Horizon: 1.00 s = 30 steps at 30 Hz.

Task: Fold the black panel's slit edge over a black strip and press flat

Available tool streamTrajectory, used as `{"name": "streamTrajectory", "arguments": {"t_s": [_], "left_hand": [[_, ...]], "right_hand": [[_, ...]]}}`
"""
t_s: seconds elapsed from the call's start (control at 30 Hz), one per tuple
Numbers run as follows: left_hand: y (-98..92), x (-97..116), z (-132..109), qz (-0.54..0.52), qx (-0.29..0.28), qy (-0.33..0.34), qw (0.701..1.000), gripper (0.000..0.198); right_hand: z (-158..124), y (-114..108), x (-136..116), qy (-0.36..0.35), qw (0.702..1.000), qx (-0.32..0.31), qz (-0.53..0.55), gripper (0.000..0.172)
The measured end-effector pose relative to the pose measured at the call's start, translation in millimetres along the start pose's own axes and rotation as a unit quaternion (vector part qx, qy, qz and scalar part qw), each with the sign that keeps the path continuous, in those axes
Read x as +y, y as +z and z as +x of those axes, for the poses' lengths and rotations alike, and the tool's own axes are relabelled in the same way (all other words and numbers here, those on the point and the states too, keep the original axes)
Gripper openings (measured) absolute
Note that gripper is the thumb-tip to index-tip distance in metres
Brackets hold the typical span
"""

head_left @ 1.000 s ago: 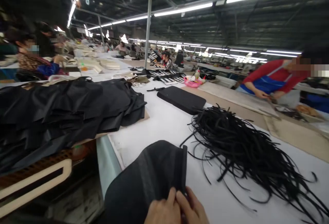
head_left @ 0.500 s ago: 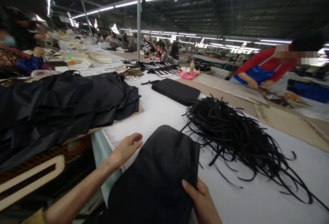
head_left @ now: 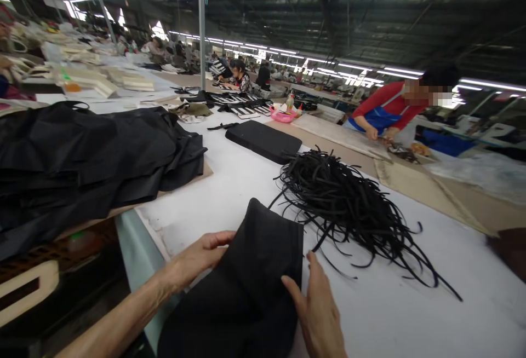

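Note:
A black fabric piece (head_left: 263,259) with a rounded top corner and a straight right edge rises in front of me at the table's front edge. My left hand (head_left: 207,251) is at its left edge, the fingertips partly hidden by the fabric and closed on it. On the other side, the thumb of my right hand (head_left: 320,303) touches the front of the fabric near the right edge. The other fingers of that hand stand apart from the thumb, outside the edge. Beyond lies a tangled heap of narrow black strips (head_left: 341,199).
A flat stack of black pieces (head_left: 263,140) lies behind the strips on the white table (head_left: 230,177). Large black sheets (head_left: 90,155) are piled at left. A pink basket (head_left: 283,113) with bottles stands farther back. A co-worker in red (head_left: 382,106) works across the table at right.
My left hand has moved in from beside the fabric to its left edge. The right fingers have spread out past the right edge. The view has turned slightly to the right.

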State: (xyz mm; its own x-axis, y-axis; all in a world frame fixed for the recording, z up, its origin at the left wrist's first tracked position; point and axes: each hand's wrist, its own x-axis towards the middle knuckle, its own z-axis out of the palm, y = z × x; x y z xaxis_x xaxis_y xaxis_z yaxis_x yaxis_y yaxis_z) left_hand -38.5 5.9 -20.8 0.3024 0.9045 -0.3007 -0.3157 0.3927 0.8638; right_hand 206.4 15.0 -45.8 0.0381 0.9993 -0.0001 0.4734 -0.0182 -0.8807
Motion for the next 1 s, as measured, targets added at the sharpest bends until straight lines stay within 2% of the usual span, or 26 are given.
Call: {"name": "streamTrajectory", "arguments": {"t_s": [0.03,0.07,0.13,0.2,0.27,0.33,0.4,0.43,0.5,0.57,0.63,0.73,0.8,0.9,1.0], "left_hand": [[6.7,-1.2,-2.7,0.016,-0.018,-0.009,1.000,0.047],[14.7,-2.6,-5.7,0.037,-0.036,-0.013,0.999,0.049],[32.6,-6.2,-11.5,0.103,-0.060,0.008,0.993,0.047],[50.4,-12.4,-15.5,0.216,-0.049,0.065,0.973,0.042],[66.1,-22.7,-15.9,0.364,-0.031,0.100,0.925,0.047],[80.0,-36.8,-12.2,0.500,-0.032,0.080,0.862,0.063],[92.4,-51.9,-6.0,0.580,-0.047,0.048,0.812,0.076],[97.9,-58.8,-2.8,0.600,-0.055,0.045,0.797,0.079],[106.4,-70.2,1.9,0.610,-0.064,0.067,0.787,0.079],[110.0,-77.9,3.0,0.592,-0.063,0.110,0.796,0.075],[108.2,-82.0,0.5,0.554,-0.045,0.155,0.817,0.068],[99.9,-82.9,-5.5,0.475,0.024,0.164,0.864,0.055],[95.6,-80.5,-6.7,0.411,0.066,0.125,0.901,0.048],[96.9,-73.8,-0.6,0.284,0.087,0.081,0.952,0.046],[106.3,-64.2,11.0,0.146,0.041,0.071,0.986,0.057]], "right_hand": [[-3.5,0.1,-2.2,-0.016,0.998,0.036,-0.047,0.068],[-7.0,0.9,-5.2,-0.018,0.997,0.038,-0.058,0.065],[-12.9,3.6,-13.9,0.029,0.999,-0.043,0.016,0.059],[-15.8,4.2,-25.9,0.103,0.978,-0.119,0.134,0.061],[-15.4,-0.5,-38.5,0.139,0.960,-0.127,0.207,0.065],[-12.9,-11.0,-48.6,0.144,0.958,-0.125,0.214,0.064],[-10.0,-24.3,-53.0,0.132,0.963,-0.130,0.194,0.057],[-8.8,-30.7,-52.5,0.124,0.967,-0.132,0.180,0.051],[-7.7,-41.2,-45.9,0.109,0.976,-0.122,0.144,0.039],[-8.4,-47.3,-33.5,0.118,0.981,-0.098,0.119,0.035],[-10.0,-49.7,-19.6,0.166,0.973,-0.054,0.154,0.037],[-12.8,-50.4,-5.9,0.231,0.926,-0.016,0.297,0.046],[-14.5,-51.4,-4.4,0.223,0.900,-0.058,0.369,0.042],[-17.5,-51.6,-9.9,0.188,0.878,-0.146,0.415,0.031],[-21.7,-45.2,-17.3,0.173,0.876,-0.188,0.410,0.029]]}}
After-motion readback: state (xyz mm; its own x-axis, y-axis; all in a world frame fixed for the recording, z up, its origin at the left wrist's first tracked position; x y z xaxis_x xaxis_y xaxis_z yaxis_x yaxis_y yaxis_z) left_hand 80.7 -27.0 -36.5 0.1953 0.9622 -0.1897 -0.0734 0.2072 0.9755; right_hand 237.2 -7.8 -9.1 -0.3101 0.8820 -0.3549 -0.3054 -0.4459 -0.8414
